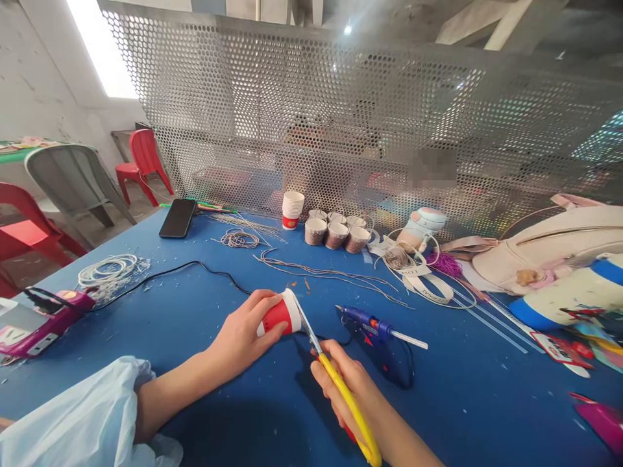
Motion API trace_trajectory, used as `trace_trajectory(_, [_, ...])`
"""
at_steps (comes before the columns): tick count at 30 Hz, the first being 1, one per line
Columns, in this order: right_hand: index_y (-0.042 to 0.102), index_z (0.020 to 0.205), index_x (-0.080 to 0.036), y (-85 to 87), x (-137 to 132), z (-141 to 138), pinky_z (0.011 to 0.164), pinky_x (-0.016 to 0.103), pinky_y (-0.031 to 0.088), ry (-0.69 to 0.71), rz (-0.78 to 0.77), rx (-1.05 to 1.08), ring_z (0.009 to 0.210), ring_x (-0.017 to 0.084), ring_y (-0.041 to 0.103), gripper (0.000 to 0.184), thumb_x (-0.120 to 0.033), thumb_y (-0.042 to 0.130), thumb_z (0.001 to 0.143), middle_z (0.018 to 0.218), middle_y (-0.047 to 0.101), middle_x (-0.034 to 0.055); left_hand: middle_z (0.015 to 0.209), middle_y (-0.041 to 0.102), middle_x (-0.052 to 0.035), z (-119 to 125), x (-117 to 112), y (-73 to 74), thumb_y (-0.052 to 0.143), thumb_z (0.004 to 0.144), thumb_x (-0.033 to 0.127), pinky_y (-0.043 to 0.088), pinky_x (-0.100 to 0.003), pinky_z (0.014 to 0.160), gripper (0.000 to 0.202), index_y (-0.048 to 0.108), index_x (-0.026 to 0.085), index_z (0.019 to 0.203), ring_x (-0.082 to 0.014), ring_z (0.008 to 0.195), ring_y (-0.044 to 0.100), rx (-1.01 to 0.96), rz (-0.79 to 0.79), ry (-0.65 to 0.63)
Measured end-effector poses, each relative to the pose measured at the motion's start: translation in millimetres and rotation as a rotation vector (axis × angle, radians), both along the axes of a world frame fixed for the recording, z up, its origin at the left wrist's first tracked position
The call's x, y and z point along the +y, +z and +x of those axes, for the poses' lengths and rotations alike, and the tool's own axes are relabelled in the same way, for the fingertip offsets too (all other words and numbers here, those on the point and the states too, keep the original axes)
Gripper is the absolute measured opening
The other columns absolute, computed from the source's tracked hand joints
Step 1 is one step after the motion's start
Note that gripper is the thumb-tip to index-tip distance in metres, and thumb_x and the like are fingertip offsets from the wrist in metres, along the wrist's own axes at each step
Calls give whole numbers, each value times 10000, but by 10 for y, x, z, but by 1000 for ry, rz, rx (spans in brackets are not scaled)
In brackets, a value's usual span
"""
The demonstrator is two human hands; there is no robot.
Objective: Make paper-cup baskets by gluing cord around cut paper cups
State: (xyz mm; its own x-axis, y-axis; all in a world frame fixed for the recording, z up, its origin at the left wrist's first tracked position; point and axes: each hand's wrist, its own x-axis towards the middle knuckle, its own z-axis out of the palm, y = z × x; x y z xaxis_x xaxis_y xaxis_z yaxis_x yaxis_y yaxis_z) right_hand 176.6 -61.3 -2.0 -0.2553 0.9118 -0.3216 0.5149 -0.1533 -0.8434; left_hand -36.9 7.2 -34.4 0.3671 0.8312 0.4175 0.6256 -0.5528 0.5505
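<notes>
Blue tabletop (477,389) fills our view. A blue hot glue gun (372,324) lies just right of centre, a thin black cable (195,264) trails to the left, and twine-wrapped paper cups (335,233) stand by the perforated metal screen (341,117). At lower centre our left hand (243,337) is curled around a red-and-white paper cup (280,314) held on its side. Our right hand (348,379) is closed on yellow-handled scissors (341,389), whose blades meet the cup's rim.

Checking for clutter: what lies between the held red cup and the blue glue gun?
Head view: yellow-handled scissors, held in the right hand, cross blade-first between red cup and glue gun.
</notes>
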Motion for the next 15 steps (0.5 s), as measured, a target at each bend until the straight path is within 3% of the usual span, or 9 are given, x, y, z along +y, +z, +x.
trace_trajectory(7, [443,949,-241,-16,-10,-34,364,185,270,-26,-51,-24,341,78,348,301,-540,408,937,511,315,-119,1205,598,-114,3,3,0,509,904,327,576,-357,813,308,550,185,1175,-222,981,662,2,18,21])
trace_trajectory(15, [472,958,-222,-41,13,-7,397,197,241,-12,36,-16,389,66,381,322,-534,395,950,596,401,-84,1191,609,-110,18,-23,48,508,904,324,577,-350,825,289,574,204,1158,-221,985,664,8,19,6])
